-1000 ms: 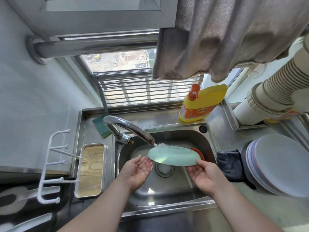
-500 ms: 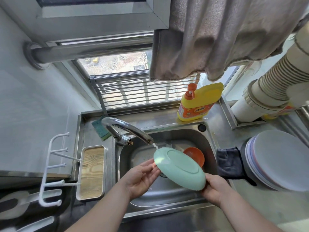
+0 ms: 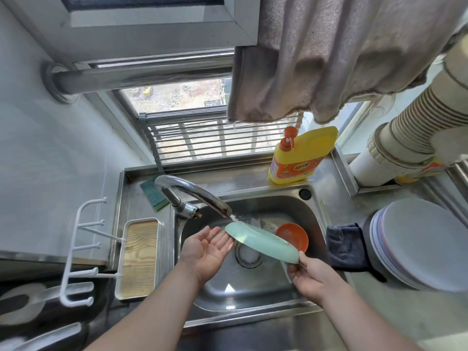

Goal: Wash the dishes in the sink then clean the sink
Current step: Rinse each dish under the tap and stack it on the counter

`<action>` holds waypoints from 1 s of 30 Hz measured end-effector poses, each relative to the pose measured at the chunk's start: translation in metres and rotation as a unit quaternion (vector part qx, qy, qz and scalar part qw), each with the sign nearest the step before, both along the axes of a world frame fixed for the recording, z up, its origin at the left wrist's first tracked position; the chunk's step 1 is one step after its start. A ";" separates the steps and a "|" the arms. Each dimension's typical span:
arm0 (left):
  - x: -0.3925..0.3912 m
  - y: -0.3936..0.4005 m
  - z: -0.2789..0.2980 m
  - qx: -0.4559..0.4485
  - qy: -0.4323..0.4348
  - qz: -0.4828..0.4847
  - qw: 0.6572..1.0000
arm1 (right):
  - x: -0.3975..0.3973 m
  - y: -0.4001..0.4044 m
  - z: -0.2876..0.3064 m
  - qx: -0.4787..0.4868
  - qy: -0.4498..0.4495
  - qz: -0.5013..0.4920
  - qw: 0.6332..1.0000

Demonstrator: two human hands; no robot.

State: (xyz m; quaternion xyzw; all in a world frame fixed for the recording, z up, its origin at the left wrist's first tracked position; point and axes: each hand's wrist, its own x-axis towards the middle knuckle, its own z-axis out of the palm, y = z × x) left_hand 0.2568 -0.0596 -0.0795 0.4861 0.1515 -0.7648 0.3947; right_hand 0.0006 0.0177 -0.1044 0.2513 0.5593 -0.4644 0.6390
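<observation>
Since half a second ago, the green plate (image 3: 263,243) has been tipped from showing its broad underside to lying nearly edge-on, with its far edge raised under the faucet (image 3: 195,195) and its near edge lowered toward the right hand (image 3: 312,274). The plate is held over the sink (image 3: 253,295), above the drain (image 3: 249,255), and the water stream is seen striking its upper rim just below the faucet's spout. The plate's lower rim is pinched by the right hand's thumb and curled fingers. The left hand (image 3: 205,249) is kept palm-up with its fingers straight and relaxed, just left of the plate; whether its fingertips touch the rim cannot be told. An orange bowl (image 3: 292,236) is left in the sink behind the plate, and something pale beside the bowl cannot be made out. A stack of plates (image 3: 420,244) is seen on the counter well to the right of the sink, with a dark cloth (image 3: 347,248) between them. By this evidence, the dishwashing is judged partly done: the green plate is being rinsed, the orange bowl remains, and the sink itself has not yet been cleaned. A sponge (image 3: 152,196) and a soap bottle (image 3: 301,155) are set behind the sink for that stage.
</observation>
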 end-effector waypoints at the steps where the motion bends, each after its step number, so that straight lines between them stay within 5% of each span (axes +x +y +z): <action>1: 0.003 0.001 0.001 -0.002 -0.006 -0.003 1.000 | 0.001 0.001 0.001 -0.003 0.002 0.005 1.000; 16: -0.011 0.031 0.019 -0.013 -0.013 -0.192 0.981 | -0.032 0.020 0.014 -0.060 0.036 0.099 0.993; 23: -0.014 0.036 0.008 0.002 -0.098 -0.370 0.924 | -0.035 0.022 0.018 -0.085 0.063 0.093 0.990; 30: 0.001 0.045 0.004 0.010 -0.182 -0.387 0.904 | 0.008 0.005 0.031 -0.073 0.100 0.124 0.985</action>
